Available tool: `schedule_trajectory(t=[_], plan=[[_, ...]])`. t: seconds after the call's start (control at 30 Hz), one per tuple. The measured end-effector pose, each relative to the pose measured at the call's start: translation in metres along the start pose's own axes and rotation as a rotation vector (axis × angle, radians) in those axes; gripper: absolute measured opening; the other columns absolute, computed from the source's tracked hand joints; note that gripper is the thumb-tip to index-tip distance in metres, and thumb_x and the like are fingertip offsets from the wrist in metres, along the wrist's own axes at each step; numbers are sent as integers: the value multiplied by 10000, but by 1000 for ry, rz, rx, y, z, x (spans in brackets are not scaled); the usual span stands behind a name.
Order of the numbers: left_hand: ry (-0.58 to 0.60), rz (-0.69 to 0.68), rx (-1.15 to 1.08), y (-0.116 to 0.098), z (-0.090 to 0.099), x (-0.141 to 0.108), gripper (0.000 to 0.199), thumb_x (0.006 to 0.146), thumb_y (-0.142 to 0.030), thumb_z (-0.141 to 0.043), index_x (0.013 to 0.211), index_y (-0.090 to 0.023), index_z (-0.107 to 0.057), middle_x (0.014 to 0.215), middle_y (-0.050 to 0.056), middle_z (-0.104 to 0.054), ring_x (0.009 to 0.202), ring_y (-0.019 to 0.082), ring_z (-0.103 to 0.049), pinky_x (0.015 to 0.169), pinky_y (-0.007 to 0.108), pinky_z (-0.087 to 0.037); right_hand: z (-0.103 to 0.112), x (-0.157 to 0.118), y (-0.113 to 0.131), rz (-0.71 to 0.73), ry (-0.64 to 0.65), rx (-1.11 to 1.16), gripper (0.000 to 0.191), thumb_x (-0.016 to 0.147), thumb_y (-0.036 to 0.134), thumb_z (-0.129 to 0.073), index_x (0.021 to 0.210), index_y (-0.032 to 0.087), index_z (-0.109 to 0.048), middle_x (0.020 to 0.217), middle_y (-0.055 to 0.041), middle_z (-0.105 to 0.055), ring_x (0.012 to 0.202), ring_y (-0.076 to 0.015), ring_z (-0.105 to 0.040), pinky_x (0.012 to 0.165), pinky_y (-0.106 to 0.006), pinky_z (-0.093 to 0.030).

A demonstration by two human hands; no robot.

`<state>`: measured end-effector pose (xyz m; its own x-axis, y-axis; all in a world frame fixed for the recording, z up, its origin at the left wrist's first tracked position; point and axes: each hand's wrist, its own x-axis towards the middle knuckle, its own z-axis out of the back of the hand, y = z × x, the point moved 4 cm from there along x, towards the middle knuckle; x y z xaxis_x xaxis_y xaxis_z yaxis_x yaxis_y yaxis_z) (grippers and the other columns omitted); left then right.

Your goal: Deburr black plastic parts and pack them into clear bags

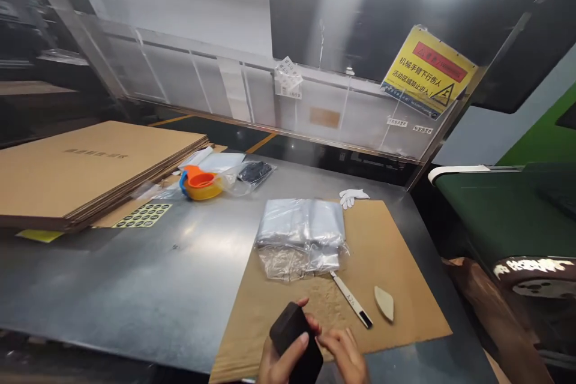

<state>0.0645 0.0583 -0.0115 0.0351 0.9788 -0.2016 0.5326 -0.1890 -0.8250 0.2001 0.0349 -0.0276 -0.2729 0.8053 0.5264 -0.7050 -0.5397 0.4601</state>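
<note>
My left hand [279, 363] is closed round a black box-like object [292, 336] with rounded corners, thumb on its near face and fingers showing past its far edge. Close by on the right, my right hand [345, 353] has its fingers bent and pressed together by the object's edge; what they hold, if anything, is hidden. Both hands are over the front of a cardboard sheet [382, 246]. Beyond them lies a stack of clear plastic bags [301, 225]. A white box cutter marked A26 [348, 297] and a cream-coloured leaf-shaped piece [384, 303] lie to the right.
Flat cartons [99, 162] are piled on the left of the metal table [180, 276]. Near them are a sticker sheet [144, 216], tape rolls [200, 183] and a bagged dark item [254, 172]. A white glove [353, 197] lies behind the cardboard. A clear panel with a yellow warning sign [429, 72] borders the back.
</note>
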Motion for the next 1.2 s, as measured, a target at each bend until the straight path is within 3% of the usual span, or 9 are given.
schedule_trajectory(t=[0.03,0.13,0.3,0.47,0.73,0.9,1.0,1.13,1.2], plan=[[38,-42,57,-4,2,-3,487,710,-399,-664,1133,-187,-551,816,56,-650,790,215,-592,750,338,-442,1,2,-7,-13,13,-54,463,928,500,-255,1138,204,-543,926,-86,-615,862,-206,-601,752,-303,-499],[199,-178,233,-10,11,-12,421,746,-363,-633,1124,-190,-569,829,57,-640,771,186,-570,726,301,-431,8,16,-44,-150,87,-330,349,947,344,-293,1144,171,-523,988,-104,-600,931,-212,-566,790,-318,-481],[376,-376,437,-10,21,-23,397,808,-267,-534,1202,-223,-513,874,65,-635,795,178,-581,745,295,-440,0,33,-85,-227,164,-504,228,889,201,-396,1001,153,-589,886,-120,-584,822,-263,-519,734,-408,-442],[366,-387,546,-20,25,-28,447,760,-154,-519,1201,-228,-508,868,58,-631,780,175,-601,742,298,-450,-12,25,-85,-239,222,-580,216,875,137,-378,906,153,-591,780,-92,-533,744,-240,-493,668,-360,-422],[313,-248,552,-23,29,-31,440,728,-137,-520,1164,-191,-545,849,66,-647,795,183,-593,755,309,-451,-7,0,-77,-292,252,-550,230,912,183,-320,1018,156,-522,837,-62,-500,719,-194,-550,597,-293,-443],[286,-196,597,-16,30,-32,432,739,-174,-524,1169,-164,-548,862,79,-659,798,192,-597,758,316,-450,-5,-1,-79,-307,256,-574,250,876,118,-344,1002,149,-558,847,-77,-530,798,-210,-541,702,-318,-449],[282,-237,639,-11,32,-32,439,738,-166,-520,1176,-175,-548,858,68,-662,785,187,-606,750,304,-455,1,6,-84,-328,232,-607,244,874,168,-394,1027,176,-585,926,-95,-566,876,-244,-516,762,-370,-429],[270,-323,730,-9,37,-35,435,741,-156,-533,1172,-206,-561,854,62,-667,771,195,-618,768,318,-460,26,13,-109,-446,115,-662,325,889,286,-402,1119,139,-579,1087,-195,-539,944,-330,-487,761,-511,-396],[267,-363,783,-13,37,-37,442,731,-137,-544,1166,-214,-570,837,67,-670,761,205,-621,780,335,-460,41,13,-126,-488,82,-642,359,886,319,-399,1093,106,-600,1031,-224,-554,906,-344,-505,725,-536,-405]])
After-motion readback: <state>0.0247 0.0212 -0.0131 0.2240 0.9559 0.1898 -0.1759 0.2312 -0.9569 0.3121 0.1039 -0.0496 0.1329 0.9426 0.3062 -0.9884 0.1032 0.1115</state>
